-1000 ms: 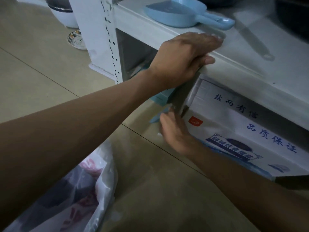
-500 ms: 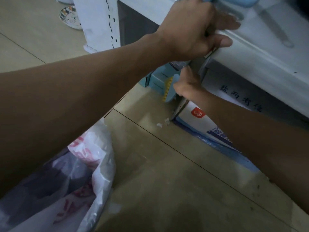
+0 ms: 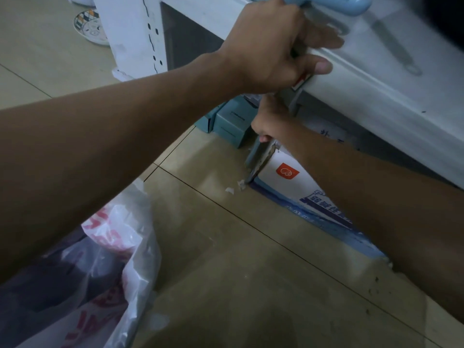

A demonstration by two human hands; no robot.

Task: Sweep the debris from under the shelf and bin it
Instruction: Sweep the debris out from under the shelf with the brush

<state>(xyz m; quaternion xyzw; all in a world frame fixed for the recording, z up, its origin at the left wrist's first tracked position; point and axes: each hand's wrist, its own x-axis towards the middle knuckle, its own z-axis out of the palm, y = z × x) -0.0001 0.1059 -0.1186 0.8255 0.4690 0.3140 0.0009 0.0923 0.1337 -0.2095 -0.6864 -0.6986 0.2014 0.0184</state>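
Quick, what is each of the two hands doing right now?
Left hand: grips the shelf edge.
Right hand: grips the box flap under the shelf.

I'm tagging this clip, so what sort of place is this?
Likely a home kitchen or storeroom corner: a white metal shelf over a tiled floor, a printed carton stored beneath it, and a patterned dish on the floor.

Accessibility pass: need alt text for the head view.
A person's left hand grips the front edge of a white shelf while the right hand reaches beneath it, fingers curled on the corner of a cardboard box. Small white scraps lie on the floor beside the box; a plastic bag sits lower left.
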